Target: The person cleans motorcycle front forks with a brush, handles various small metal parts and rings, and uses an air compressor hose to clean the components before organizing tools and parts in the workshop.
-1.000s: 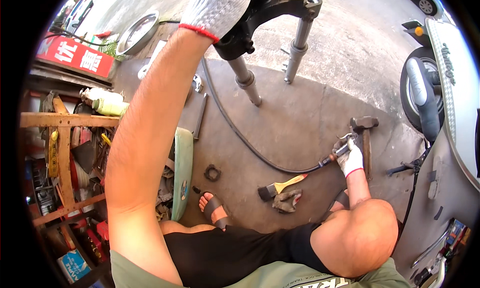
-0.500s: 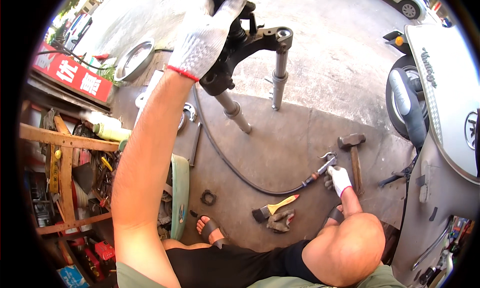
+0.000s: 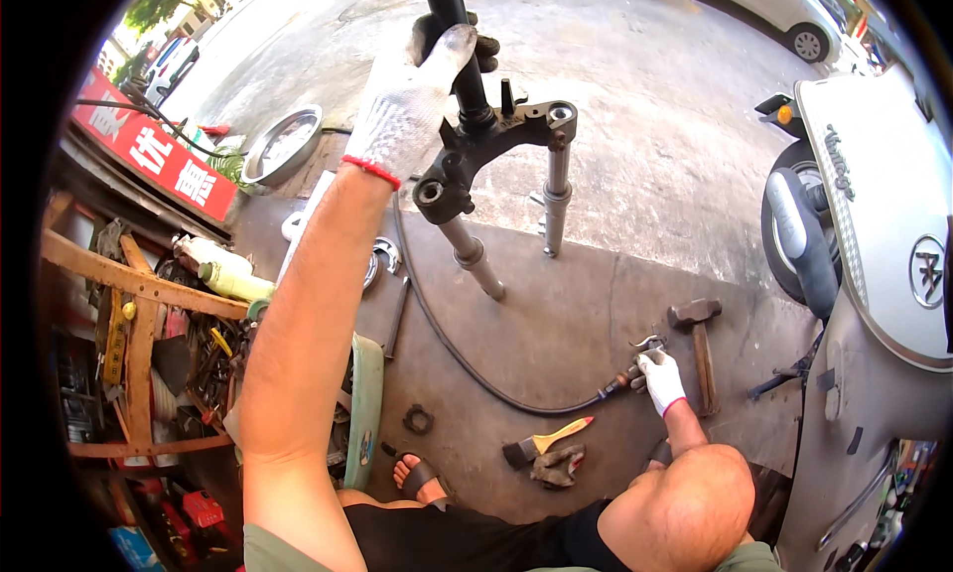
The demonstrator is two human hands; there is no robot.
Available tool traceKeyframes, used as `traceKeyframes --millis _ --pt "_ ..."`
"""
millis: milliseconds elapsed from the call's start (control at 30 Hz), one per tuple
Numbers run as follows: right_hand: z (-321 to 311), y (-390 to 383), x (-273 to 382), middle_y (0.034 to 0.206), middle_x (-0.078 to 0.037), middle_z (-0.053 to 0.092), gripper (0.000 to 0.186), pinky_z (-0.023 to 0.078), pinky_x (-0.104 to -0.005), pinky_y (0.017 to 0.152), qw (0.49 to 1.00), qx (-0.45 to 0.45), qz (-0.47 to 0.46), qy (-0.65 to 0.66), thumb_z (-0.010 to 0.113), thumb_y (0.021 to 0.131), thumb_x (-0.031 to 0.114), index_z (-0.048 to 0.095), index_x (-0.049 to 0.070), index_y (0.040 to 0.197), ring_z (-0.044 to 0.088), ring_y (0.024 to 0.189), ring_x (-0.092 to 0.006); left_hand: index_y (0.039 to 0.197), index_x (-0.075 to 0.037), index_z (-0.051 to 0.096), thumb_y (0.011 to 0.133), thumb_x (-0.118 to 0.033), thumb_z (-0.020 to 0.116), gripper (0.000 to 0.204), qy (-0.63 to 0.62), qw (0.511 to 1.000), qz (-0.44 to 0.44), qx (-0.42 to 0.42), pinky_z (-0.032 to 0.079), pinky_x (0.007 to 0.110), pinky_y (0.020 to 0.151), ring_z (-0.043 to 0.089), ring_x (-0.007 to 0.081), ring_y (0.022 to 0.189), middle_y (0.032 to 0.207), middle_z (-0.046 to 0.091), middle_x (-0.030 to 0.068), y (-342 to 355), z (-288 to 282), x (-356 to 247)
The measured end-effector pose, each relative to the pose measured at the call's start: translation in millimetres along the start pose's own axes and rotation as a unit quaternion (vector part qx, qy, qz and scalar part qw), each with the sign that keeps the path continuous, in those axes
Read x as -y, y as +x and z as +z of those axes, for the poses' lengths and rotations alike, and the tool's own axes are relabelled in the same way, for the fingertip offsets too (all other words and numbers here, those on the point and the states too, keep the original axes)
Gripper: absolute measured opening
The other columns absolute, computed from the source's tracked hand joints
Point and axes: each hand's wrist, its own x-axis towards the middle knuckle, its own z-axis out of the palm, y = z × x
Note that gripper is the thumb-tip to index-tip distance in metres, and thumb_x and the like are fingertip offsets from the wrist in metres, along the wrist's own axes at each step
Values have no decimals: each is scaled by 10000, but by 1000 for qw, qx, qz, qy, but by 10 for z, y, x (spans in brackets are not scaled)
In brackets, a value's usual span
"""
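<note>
My left hand (image 3: 407, 100), in a white knit glove with dark-coated fingers, is closed round the black stem of a front fork (image 3: 481, 153). The fork stands out ahead with its two grey legs pointing down to the dark floor mat. Low on the right, my gloved right hand (image 3: 663, 378) is closed round an air gun (image 3: 650, 344) at the end of a black hose (image 3: 541, 408). The fingers cover much of its body, with the metal tip showing beyond them. Just right of this hand lies a hammer (image 3: 694, 314) with a wooden handle.
A paintbrush (image 3: 561, 433), a crumpled dirty glove (image 3: 558, 466) and a dark ring (image 3: 418, 419) lie near my feet. A grey scooter (image 3: 893, 264) stands at right. Left are a wooden tool rack (image 3: 142, 373), a green panel (image 3: 365, 413) and a metal basin (image 3: 260, 160).
The fork sits lower in view, with more of its stem showing under my left hand. My right hand has closed further over the air gun.
</note>
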Motion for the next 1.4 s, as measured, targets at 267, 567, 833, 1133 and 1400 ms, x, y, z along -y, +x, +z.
traceKeyframes --millis 267,567,833,1133,1400 --pt "35 17 -33 806 -76 676 131 475 -273 483 1000 18 -10 12 550 993 135 607 28 1045 621 547 -142 1077 -23 599 1004 -283 598 270 112 993 -20 6 506 304 771 626 134 811 869 664 54 63 -45 -16" --pt "-45 30 -94 821 -79 676 139 478 -270 486 999 18 -10 27 544 997 132 604 21 1055 619 542 -143 1060 -33 600 997 -305 609 280 80 992 -68 -64 501 287 747 627 128 779 851 659 43 319 -176 215" --pt "20 134 -260 832 -79 657 113 540 -280 536 997 -1 -67 30 540 982 69 614 -5 1025 631 639 -149 1018 -30 595 992 -318 609 290 45 985 -88 -139 519 330 655 624 183 702 828 660 87 538 -803 695" --pt "146 101 -311 808 -60 630 93 532 -268 496 994 -70 -80 15 551 974 47 626 3 1009 610 625 -138 1065 -66 631 969 -265 656 222 -33 961 -145 -234 541 399 690 652 239 747 860 676 88 315 -1824 1255" --pt "88 171 -311 798 -33 626 75 500 -265 444 988 -130 -84 -10 593 960 62 649 18 983 584 602 -111 1208 11 591 970 -144 638 288 -180 916 -210 -292 490 458 907 624 267 952 1055 648 114 -354 -2263 2095"
